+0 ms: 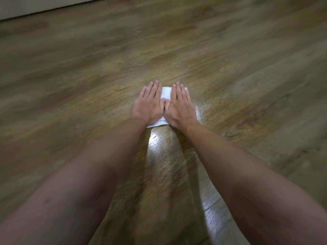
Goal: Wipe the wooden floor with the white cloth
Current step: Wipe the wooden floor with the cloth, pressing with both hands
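Note:
A folded white cloth (166, 93) lies flat on the wooden floor (70, 76) in the middle of the view. My left hand (150, 103) presses down on its left half with straight fingers pointing away from me. My right hand (180, 104) presses on the right half the same way, thumbs touching in the middle. Most of the cloth is hidden under both hands; only a strip between the fingers and its near and right edges show. Both arms stretch forward from the bottom of the frame.
A shiny streak (159, 147) runs along the floor from the cloth back toward me, between my arms. A pale wall base or furniture edge (26, 9) sits at the far top left. Floor extends on all sides.

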